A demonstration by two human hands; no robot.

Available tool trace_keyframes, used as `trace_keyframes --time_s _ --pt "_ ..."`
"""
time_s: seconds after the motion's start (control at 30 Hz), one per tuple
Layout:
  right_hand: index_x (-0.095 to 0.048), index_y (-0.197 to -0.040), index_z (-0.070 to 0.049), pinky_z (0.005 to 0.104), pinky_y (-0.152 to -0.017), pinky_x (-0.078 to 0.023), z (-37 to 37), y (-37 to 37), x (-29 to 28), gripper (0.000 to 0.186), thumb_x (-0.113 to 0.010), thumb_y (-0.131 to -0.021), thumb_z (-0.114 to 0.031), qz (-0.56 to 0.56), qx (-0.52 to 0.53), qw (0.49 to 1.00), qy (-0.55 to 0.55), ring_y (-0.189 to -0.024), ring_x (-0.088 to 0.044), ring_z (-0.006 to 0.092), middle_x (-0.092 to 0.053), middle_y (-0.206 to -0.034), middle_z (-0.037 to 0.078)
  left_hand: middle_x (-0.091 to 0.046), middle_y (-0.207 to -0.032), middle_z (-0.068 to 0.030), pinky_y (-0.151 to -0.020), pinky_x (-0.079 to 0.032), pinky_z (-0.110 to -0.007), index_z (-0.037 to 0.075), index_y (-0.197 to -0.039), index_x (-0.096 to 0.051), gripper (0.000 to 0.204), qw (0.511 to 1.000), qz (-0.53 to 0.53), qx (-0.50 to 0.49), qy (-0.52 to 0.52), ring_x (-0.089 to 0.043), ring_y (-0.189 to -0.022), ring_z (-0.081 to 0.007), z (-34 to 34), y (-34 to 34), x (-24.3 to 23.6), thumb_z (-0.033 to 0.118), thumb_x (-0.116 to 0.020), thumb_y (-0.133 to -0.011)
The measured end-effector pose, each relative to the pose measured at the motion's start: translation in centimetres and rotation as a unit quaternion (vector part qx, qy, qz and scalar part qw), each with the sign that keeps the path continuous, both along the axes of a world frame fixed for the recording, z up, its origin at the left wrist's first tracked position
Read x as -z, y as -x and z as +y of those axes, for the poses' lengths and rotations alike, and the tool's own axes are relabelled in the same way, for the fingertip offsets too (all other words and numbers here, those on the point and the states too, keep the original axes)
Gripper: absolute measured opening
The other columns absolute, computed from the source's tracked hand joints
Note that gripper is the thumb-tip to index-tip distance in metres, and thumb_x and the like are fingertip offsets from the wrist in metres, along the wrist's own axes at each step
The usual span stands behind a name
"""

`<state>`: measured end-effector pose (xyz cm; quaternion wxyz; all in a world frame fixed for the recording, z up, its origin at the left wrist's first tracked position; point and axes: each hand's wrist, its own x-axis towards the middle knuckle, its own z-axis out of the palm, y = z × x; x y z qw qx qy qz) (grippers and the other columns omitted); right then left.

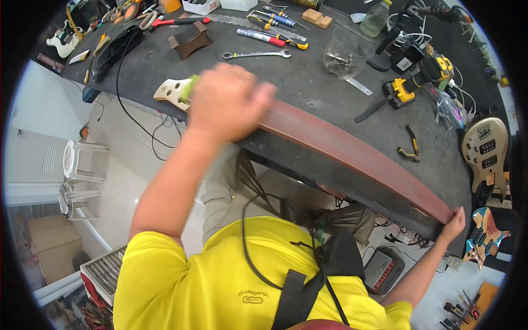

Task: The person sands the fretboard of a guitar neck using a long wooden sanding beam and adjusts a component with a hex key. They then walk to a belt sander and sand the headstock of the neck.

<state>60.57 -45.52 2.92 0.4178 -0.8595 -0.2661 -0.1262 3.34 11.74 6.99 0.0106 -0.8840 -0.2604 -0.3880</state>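
Note:
A long, straight reddish-brown bar (352, 146), bent in the picture by the lens, lies along the near edge of the dark workbench. My left hand (228, 102), slightly blurred, is closed over its left part. At the bar's right end my right hand (454, 224) grips the tip with fingers pressed together. Beyond my left hand sticks out a pale wooden guitar headstock (174, 92) with holes in it. Something green (190, 88) sits between that headstock and my fingers. Whatever lies beneath the bar is mostly hidden.
Behind the bar lie a combination wrench (257, 54), a red-capped marker (261, 37), a brown curved block (190, 39), a yellow cordless drill (404, 91) and pliers (409, 144). A guitar body (486, 148) stands at the right. A black cable (118, 91) hangs over the bench's left edge.

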Motion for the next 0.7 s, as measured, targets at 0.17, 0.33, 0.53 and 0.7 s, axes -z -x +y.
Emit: trace_keyframes --time_s 0.17,0.33,0.53,0.7 --pt "-0.063 -0.095 0.002 0.0343 -0.078 -0.049 3.3 4.3 -0.2 0.033 -0.058 -0.114 -0.025 -0.089 -0.004 0.993 0.076 -0.084 -0.056 0.0167 -0.059 -0.087 0.001 -0.072 -0.085 -0.0177 -0.078 -0.057 -0.049 -0.001 -0.084 -0.071 0.029 0.992 0.037 -0.07 0.103 -0.071 -0.085 -0.0389 4.1 5.5 -0.8 0.024 -0.073 -0.099" --pt "-0.058 -0.088 -0.002 0.0321 -0.072 -0.043 0.5 1.3 0.0 0.038 -0.057 -0.116 -0.028 -0.077 -0.001 0.996 -0.034 -0.08 -0.049 0.0124 -0.052 -0.085 -0.001 -0.074 -0.089 -0.0195 -0.08 -0.057 -0.051 0.001 -0.08 -0.069 0.038 1.0 0.021 -0.02 0.009 -0.071 -0.084 -0.0396 -1.6 -2.8 -1.6 0.035 -0.078 -0.096" --pt "-0.06 -0.091 -0.001 0.0337 -0.075 -0.047 4.3 5.3 -0.8 0.034 -0.059 -0.115 -0.023 -0.083 -0.017 0.996 0.039 -0.082 -0.052 0.0155 -0.055 -0.085 0.0 -0.069 -0.084 -0.0167 -0.076 -0.055 -0.044 -0.001 -0.081 -0.068 0.03 0.996 0.001 -0.054 0.073 -0.067 -0.082 -0.038 3.5 4.9 -0.9 0.022 -0.075 -0.098" --pt "-0.058 -0.087 -0.001 0.0334 -0.071 -0.043 1.3 1.3 -0.4 0.045 -0.057 -0.119 -0.033 -0.108 0.016 0.994 -0.027 -0.077 -0.047 0.014 -0.051 -0.079 -0.001 -0.071 -0.085 -0.0151 -0.08 -0.056 -0.05 0.002 -0.079 -0.069 0.039 1.0 -0.015 -0.019 -0.019 -0.07 -0.086 -0.0389 -0.3 -0.3 0.7 0.036 -0.08 -0.095"
